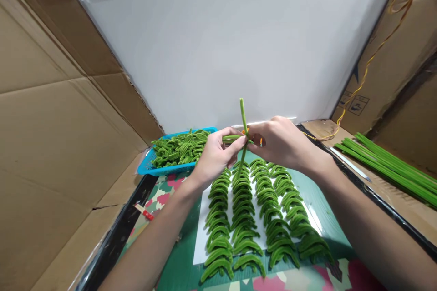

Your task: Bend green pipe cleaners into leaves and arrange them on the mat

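Green fuzzy pipe cleaners cross between my two hands, one piece standing roughly upright and another lying sideways. My left hand pinches them with thumb and forefinger from the left. From the right, my right hand closes its fingertips at the same crossing point. Below the hands, several rows of curved green pipe cleaner pieces lie on white paper. The exact join is partly covered by my fingertips.
A blue basket heaped with green fuzzy pieces stands at the back left. Long straight green pipe cleaners lie on cardboard at right, near a white stick-like tool. A red-and-cream object lies left. Cardboard walls flank the table.
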Motion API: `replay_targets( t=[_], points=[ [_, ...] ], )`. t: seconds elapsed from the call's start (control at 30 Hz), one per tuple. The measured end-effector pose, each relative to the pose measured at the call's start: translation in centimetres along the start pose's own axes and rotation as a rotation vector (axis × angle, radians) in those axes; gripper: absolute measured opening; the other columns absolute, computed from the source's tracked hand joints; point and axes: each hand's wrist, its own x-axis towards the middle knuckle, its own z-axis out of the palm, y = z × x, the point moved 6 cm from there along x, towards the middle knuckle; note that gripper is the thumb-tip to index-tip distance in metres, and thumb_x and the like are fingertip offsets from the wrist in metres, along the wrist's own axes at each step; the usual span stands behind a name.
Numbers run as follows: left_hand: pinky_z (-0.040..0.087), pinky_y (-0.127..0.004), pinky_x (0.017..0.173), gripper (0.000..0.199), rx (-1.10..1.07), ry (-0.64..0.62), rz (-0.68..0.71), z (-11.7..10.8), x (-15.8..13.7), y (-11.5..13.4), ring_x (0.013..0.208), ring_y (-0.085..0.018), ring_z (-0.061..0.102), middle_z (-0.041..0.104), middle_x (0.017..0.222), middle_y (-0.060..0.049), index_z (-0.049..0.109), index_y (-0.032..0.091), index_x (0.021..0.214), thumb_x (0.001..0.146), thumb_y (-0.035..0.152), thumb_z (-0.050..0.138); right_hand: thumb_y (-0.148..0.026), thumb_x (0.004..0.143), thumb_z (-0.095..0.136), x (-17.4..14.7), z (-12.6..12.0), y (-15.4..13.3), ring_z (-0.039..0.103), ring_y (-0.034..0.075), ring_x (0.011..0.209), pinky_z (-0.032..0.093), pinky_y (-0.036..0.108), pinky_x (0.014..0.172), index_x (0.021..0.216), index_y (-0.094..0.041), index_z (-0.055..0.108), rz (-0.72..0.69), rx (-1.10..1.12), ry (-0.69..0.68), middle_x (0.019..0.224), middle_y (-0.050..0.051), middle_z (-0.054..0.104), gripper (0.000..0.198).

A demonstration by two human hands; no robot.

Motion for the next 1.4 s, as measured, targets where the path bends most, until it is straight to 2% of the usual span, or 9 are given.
replay_targets(
  t=[0.1, 0.17, 0.3, 0.43, 0.67, 1.1, 1.27, 1.33, 1.4],
  points=[
    [0.028, -0.018, 0.037, 0.037, -0.052, 0.015, -0.030, -0.3, 0.2, -0.1, 0.040, -0.006, 0.043, 0.046, 0.056, 0.009, 0.066, 0.020, 0.090, 0.085, 0.050, 0.086, -0.023, 0.089, 0.077, 0.0, -0.7, 0.6, 0.062, 0.015, 0.061, 0.033, 0.030, 0.061, 0.087, -0.022, 0.077, 0.007, 0.029, 0.092, 0.072, 0.002, 0.074, 0.001],
    [0.027, -0.018, 0.035, 0.037, -0.073, 0.017, -0.041, -0.4, 0.3, -0.1, 0.040, -0.006, 0.045, 0.048, 0.059, 0.008, 0.065, 0.020, 0.090, 0.086, 0.052, 0.085, -0.026, 0.091, 0.078, -0.1, -0.9, 0.7, 0.063, 0.015, 0.063, 0.036, 0.029, 0.062, 0.093, -0.024, 0.077, -0.040, 0.077, 0.138, 0.073, 0.001, 0.075, 0.003],
    [0.027, -0.017, 0.035, 0.035, -0.098, 0.003, -0.039, -0.3, 0.1, 0.1, 0.040, -0.005, 0.044, 0.048, 0.061, 0.008, 0.065, 0.021, 0.093, 0.089, 0.052, 0.081, -0.020, 0.098, 0.070, -0.3, -0.8, 0.5, 0.065, 0.014, 0.066, 0.041, 0.028, 0.064, 0.108, -0.024, 0.078, -0.131, 0.212, 0.141, 0.081, 0.000, 0.077, 0.014],
    [0.031, -0.017, 0.037, 0.034, -0.062, -0.032, -0.032, -0.3, -0.1, 0.5, 0.044, -0.007, 0.049, 0.054, 0.059, 0.006, 0.065, 0.021, 0.095, 0.091, 0.051, 0.080, -0.021, 0.101, 0.066, -0.3, -0.8, 0.5, 0.066, 0.014, 0.072, 0.044, 0.028, 0.067, 0.105, -0.021, 0.079, -0.177, 0.264, 0.139, 0.092, 0.003, 0.078, 0.014],
    [0.033, -0.017, 0.037, 0.034, 0.021, -0.033, 0.011, -0.4, -0.3, 1.0, 0.043, -0.008, 0.048, 0.058, 0.057, 0.004, 0.063, 0.021, 0.094, 0.092, 0.051, 0.078, -0.024, 0.102, 0.066, -0.5, -0.9, 0.8, 0.068, 0.014, 0.073, 0.046, 0.027, 0.066, 0.106, -0.022, 0.081, -0.203, 0.286, 0.176, 0.094, 0.004, 0.079, 0.016],
    [0.034, -0.018, 0.038, 0.029, 0.081, -0.029, 0.112, -0.7, -0.3, 1.4, 0.038, -0.008, 0.049, 0.061, 0.051, 0.005, 0.061, 0.019, 0.098, 0.096, 0.043, 0.076, -0.023, 0.105, 0.066, -0.7, 0.0, 0.7, 0.073, 0.013, 0.074, 0.050, 0.026, 0.066, 0.106, -0.023, 0.084, -0.292, 0.170, 0.320, 0.102, 0.002, 0.084, 0.017],
    [0.042, -0.020, 0.041, 0.022, 0.150, 0.039, 0.222, -0.9, -0.7, 1.9, 0.042, -0.009, 0.057, 0.057, 0.059, 0.007, 0.060, 0.019, 0.097, 0.097, 0.036, 0.074, -0.024, 0.104, 0.064, -0.5, 0.4, 0.2, 0.074, 0.014, 0.076, 0.052, 0.027, 0.068, 0.102, -0.023, 0.085, -0.215, 0.316, 0.343, 0.100, 0.003, 0.084, 0.022],
    [0.044, -0.020, 0.044, 0.015, 0.288, 0.100, 0.347, -1.2, -1.0, 2.4, 0.046, -0.009, 0.058, 0.060, 0.068, 0.005, 0.061, 0.020, 0.097, 0.101, 0.032, 0.069, -0.025, 0.102, 0.065, -0.3, 0.3, 0.2, 0.072, 0.014, 0.072, 0.052, 0.028, 0.066, 0.097, -0.022, 0.085, -0.151, 0.413, 0.339, 0.093, 0.004, 0.083, 0.021],
    [0.047, -0.021, 0.053, 0.007, 0.535, 0.146, 0.552, -1.2, -1.5, 3.4, 0.056, -0.009, 0.061, 0.064, 0.079, 0.002, 0.063, 0.019, 0.098, 0.103, 0.024, 0.064, -0.030, 0.097, 0.069, 0.1, 0.4, 0.6, 0.069, 0.014, 0.064, 0.052, 0.028, 0.061, 0.090, -0.019, 0.083, -0.041, 0.577, 0.261, 0.081, 0.004, 0.080, 0.019]
  ],
)
